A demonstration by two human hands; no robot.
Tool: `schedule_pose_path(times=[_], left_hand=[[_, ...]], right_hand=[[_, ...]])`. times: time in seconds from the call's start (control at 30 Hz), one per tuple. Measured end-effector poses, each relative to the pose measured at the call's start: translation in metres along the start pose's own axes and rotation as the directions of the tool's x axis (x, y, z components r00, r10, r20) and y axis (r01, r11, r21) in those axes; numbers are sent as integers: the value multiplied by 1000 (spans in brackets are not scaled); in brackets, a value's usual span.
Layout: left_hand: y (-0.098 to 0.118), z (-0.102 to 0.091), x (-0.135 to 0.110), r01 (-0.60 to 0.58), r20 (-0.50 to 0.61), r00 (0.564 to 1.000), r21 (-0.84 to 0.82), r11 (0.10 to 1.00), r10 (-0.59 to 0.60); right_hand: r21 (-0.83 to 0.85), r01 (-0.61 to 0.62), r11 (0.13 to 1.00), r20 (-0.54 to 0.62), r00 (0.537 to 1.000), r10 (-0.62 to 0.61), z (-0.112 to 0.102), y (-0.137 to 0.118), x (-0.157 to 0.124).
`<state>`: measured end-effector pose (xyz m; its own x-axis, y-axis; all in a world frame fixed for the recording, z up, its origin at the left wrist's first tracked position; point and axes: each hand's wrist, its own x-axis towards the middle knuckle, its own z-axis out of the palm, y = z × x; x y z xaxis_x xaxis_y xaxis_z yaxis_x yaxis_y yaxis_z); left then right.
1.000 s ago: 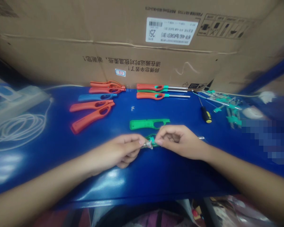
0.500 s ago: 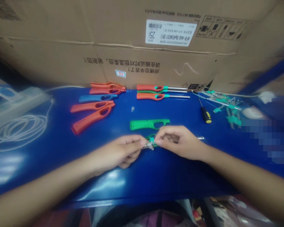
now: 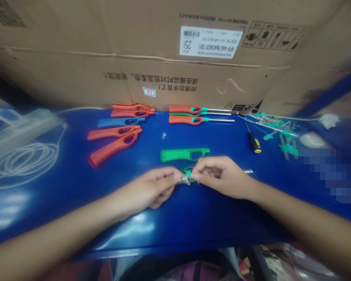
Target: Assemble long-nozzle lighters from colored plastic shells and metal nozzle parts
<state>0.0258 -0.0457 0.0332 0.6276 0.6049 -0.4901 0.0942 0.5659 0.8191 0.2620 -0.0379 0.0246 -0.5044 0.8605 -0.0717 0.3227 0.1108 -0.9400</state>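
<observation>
My left hand point(image 3: 148, 189) and my right hand point(image 3: 220, 175) meet at the middle of the blue table point(image 3: 76, 187). Both pinch a small lighter insert point(image 3: 186, 176), a clear and teal part with a metal rod whose tip point(image 3: 248, 171) sticks out past my right hand. The fingers of both hands are closed on it. Just beyond the hands lies a green lighter handle half point(image 3: 184, 154), flat on the table.
Orange and blue handle halves point(image 3: 114, 134) lie at the back left. Assembled long lighters point(image 3: 199, 113) lie by a big cardboard box point(image 3: 175, 54). A yellow-handled screwdriver point(image 3: 254, 141) and teal inserts point(image 3: 280, 132) are on the right. A coiled white cable point(image 3: 20, 162) is at left.
Nothing has clearly moved; both hands stay pinched on the insert, with only a slight shift of the view.
</observation>
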Motion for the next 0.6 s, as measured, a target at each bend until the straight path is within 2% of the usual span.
schedule_pose_path(times=[0.6], left_hand=[[-10,7,-2,-119,-47,990,194,974,131]], right_hand=[[7,-11,1000,3,1000,11,0,-1,0]])
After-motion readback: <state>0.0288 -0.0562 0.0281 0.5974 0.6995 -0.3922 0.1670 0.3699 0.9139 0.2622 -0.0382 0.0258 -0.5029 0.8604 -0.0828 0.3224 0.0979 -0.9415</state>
